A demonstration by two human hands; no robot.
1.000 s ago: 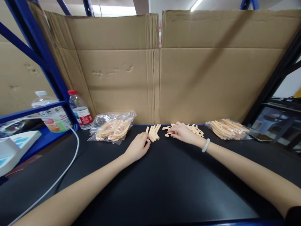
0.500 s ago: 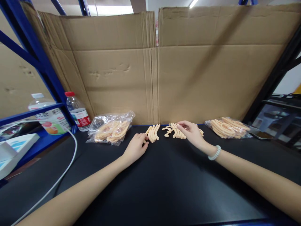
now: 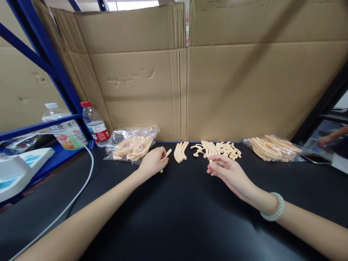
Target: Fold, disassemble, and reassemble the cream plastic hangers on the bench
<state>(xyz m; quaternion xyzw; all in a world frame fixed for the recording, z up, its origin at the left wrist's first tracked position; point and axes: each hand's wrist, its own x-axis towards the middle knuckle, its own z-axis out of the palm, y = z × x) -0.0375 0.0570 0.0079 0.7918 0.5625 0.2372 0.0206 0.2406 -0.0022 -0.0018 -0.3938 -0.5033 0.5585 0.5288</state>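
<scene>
My left hand (image 3: 152, 159) is closed around a pale, curved wooden-looking strip (image 3: 166, 154), whose end sticks out past the fingers toward the right. In a pinch near the middle of the table, my right hand (image 3: 227, 172) has a small pale piece (image 3: 210, 161) between thumb and fingertips; most of it is hidden. Between the hands lies a short row of curved strips (image 3: 181, 151). Just behind my right fingers sit another row of strips (image 3: 209, 148), a few hooked pieces (image 3: 199, 149) and a heap of small shaped pieces (image 3: 230, 150).
A plastic bag of pale pieces (image 3: 133, 146) lies at left and another bag (image 3: 274, 146) at right, beside a phone (image 3: 317, 158). Bottles (image 3: 96, 127), a white cable (image 3: 91, 170) and a power strip (image 3: 29, 166) are at left. Cardboard (image 3: 141, 87) walls the back. Another person's arm (image 3: 333, 137) shows far right.
My left hand has drawn left, away from the row, with a strip in it. My right hand has come back from the pieces toward me, pinching a small piece. The view has shifted slightly.
</scene>
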